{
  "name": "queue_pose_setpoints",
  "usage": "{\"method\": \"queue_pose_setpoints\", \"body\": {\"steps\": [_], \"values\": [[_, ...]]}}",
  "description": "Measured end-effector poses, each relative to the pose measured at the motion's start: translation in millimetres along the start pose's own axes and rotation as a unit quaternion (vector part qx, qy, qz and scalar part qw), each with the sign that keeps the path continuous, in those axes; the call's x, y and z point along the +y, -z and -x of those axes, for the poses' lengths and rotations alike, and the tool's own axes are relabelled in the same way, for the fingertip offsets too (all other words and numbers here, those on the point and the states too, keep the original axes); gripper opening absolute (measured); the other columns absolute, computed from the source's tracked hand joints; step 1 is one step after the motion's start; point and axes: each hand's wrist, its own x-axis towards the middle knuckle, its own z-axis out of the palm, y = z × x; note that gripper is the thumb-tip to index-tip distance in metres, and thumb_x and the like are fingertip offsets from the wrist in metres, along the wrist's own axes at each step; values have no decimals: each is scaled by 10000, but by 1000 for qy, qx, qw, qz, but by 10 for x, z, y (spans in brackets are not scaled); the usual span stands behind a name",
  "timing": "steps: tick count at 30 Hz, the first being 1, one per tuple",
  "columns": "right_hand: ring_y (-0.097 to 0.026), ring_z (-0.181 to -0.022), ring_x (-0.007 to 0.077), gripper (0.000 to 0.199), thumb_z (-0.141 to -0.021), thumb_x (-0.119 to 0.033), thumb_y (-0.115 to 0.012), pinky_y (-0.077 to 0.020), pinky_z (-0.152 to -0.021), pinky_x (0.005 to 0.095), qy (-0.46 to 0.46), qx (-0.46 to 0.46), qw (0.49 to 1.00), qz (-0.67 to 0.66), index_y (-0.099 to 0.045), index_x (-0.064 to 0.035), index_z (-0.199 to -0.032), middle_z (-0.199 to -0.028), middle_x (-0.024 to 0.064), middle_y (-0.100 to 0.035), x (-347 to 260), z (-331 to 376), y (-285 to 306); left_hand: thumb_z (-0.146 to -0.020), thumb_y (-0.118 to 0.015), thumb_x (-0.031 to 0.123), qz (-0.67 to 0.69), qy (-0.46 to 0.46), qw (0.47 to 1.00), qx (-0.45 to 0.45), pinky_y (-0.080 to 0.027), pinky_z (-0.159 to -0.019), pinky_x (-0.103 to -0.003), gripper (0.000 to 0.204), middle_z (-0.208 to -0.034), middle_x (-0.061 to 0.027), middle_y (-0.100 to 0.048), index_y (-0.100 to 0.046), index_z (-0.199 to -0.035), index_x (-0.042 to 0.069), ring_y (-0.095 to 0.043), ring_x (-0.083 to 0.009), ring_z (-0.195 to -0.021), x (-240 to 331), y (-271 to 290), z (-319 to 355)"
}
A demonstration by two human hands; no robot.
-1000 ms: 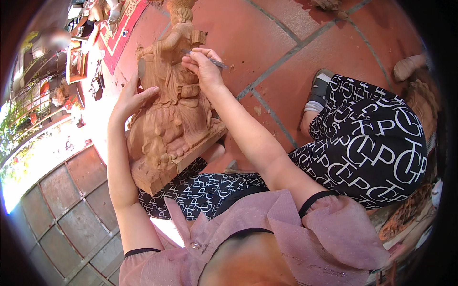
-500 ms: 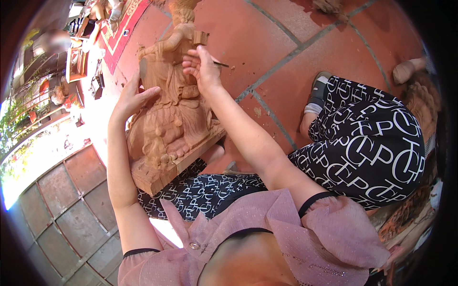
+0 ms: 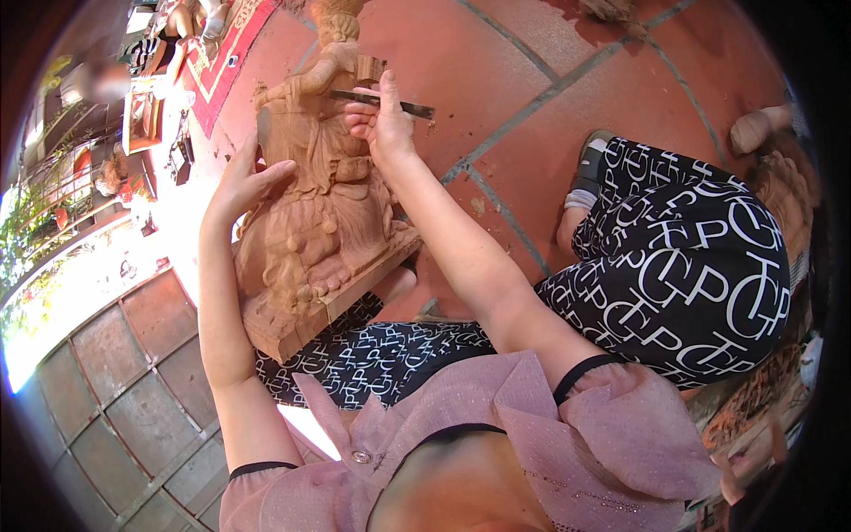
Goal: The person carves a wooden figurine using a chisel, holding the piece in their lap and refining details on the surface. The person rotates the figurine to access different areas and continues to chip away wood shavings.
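A carved wooden statue (image 3: 332,204) of a robed figure leans over my lap, its thick base towards me and its head at the top of the view. My left hand (image 3: 251,182) grips its left side, the thumb lying on the carved front and the fingertips hidden behind it. In my right hand (image 3: 388,133) is a narrow, dark, flat tool (image 3: 417,110), held crosswise between thumb and fingers. The tool's left end lies over the figure's upper body; whether it touches the wood I cannot tell.
My legs in black patterned trousers (image 3: 683,257) are folded around the statue. Red floor tiles (image 3: 496,133) spread beyond. More carved wood (image 3: 784,191) stands at the right edge. A red patterned mat (image 3: 232,66) and a wooden box (image 3: 142,120) lie at the far left.
The dark tool has turned in my right hand, so much more of its length shows across the statue. The right hand has shifted slightly up; the left hand and the statue look nearly still.
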Motion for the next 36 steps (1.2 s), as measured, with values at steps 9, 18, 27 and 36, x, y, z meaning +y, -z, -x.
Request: {"method": "queue_pose_setpoints", "body": {"steps": [9,18,27,36], "values": [[-549,-480,100,306,-913,-307,-590,-447,-399,250,172,25,983,65,-558,-32,-783,-637,52,-588,66,-110,-67,-793,-731,239,24,-5,1000,18,-491,-608,-293,649,-977,-112,-588,-402,-1301,3,-612,-169,-742,16,-31,25],[-617,-620,112,194,-910,-158,-561,-485,-525,236,232,22,955,186,-644,18,-905,-798,47,-619,279,-13,-131,-800,-718,203,-1,-47,999,19,-498,-625,-283,671,-1032,-128,-598,-372,-1350,33,-616,-165,-756,-77,-3,-10],[-606,-706,116,262,-964,-195,-471,-514,-627,246,161,-11,982,96,-582,21,-1064,-827,68,-625,179,79,-82,-808,-707,163,53,-9,999,-4,-506,-634,-283,627,-1040,-125,-592,-387,-1326,16,-627,-160,-793,71,-18,27],[-606,-627,117,272,-958,-215,-489,-527,-573,250,119,-45,985,113,-584,33,-1016,-807,89,-632,57,143,-73,-803,-705,179,59,-5,998,3,-485,-567,-280,682,-988,-108,-602,-344,-1364,34,-615,-144,-705,1,-27,60]]}}
